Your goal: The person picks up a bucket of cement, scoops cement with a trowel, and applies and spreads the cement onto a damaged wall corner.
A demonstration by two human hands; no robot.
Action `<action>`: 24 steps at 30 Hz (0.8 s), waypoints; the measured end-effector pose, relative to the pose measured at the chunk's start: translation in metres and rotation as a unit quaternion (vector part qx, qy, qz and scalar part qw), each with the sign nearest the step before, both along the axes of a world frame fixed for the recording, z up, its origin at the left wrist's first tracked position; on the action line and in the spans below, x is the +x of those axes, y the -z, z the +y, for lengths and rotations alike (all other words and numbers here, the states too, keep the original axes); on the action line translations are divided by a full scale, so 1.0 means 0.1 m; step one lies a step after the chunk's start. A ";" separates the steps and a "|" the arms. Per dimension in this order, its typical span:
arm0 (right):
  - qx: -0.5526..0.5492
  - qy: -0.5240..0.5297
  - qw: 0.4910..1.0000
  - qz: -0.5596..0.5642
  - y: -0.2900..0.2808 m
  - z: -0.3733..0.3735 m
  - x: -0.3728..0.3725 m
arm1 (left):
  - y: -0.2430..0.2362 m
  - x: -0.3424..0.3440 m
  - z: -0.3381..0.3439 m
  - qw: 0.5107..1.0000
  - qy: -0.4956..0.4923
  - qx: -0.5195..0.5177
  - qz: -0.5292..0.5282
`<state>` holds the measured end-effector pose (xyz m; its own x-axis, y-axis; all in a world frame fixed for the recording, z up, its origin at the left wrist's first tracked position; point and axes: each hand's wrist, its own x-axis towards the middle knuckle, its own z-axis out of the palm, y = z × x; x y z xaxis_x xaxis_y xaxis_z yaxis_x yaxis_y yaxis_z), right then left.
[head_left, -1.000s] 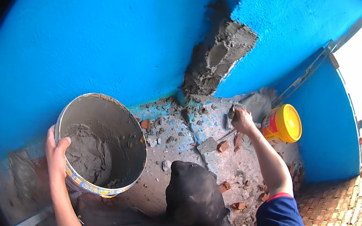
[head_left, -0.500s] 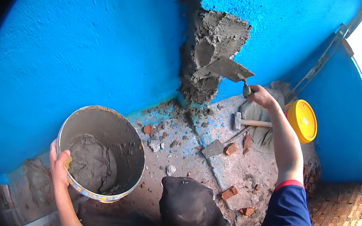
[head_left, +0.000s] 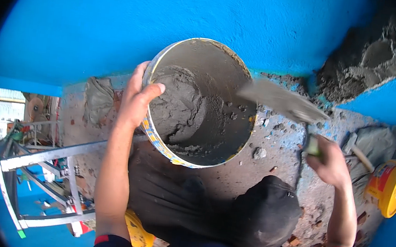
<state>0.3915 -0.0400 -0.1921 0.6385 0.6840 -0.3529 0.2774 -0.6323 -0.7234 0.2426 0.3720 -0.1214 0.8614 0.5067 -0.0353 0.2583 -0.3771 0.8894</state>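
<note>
My left hand [head_left: 138,98] grips the left rim of a bucket [head_left: 194,164], thumb inside and fingers outside. The bucket is tilted so its mouth faces me, and grey wet mortar [head_left: 178,102] lies in it. My right hand [head_left: 329,160] is closed round the handle of a trowel [head_left: 286,100]. The blade, smeared by motion, is at the bucket's right rim, its tip overlapping the opening; whether it touches cannot be told. Rough grey mortar [head_left: 374,58] covers the wall corner at the upper right.
A hammer [head_left: 361,156] lies on a grey sack [head_left: 377,142] to the right, beside a yellow-lidded bucket [head_left: 394,191]. A metal ladder [head_left: 52,156] stands at the lower left. Rubble and broken bricks litter the floor. Another yellow container [head_left: 138,232] is beside my left arm.
The view has turned left. My right hand has brought the trowel from the mortared corner down to the bucket. My left hand still holds the bucket's rim.
</note>
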 end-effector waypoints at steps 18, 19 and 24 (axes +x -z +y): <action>-0.169 -0.441 0.737 -0.484 0.86 3.11 -1.27 | -0.09 0.11 -0.16 0.994 0.100 -0.029 0.040; -0.169 -0.442 0.734 -0.487 0.89 3.06 -1.32 | -0.10 0.09 -0.09 0.993 0.107 -0.017 0.042; -0.153 -0.564 0.752 -0.304 0.73 2.76 -0.96 | 0.05 -0.06 0.06 0.994 0.082 -0.070 -0.011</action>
<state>0.2955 0.2358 -0.2650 -0.1796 0.8579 -0.4814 0.9833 0.1420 -0.1138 0.2367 0.3781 -0.1259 0.9330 0.3515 -0.0767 0.1845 -0.2844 0.9408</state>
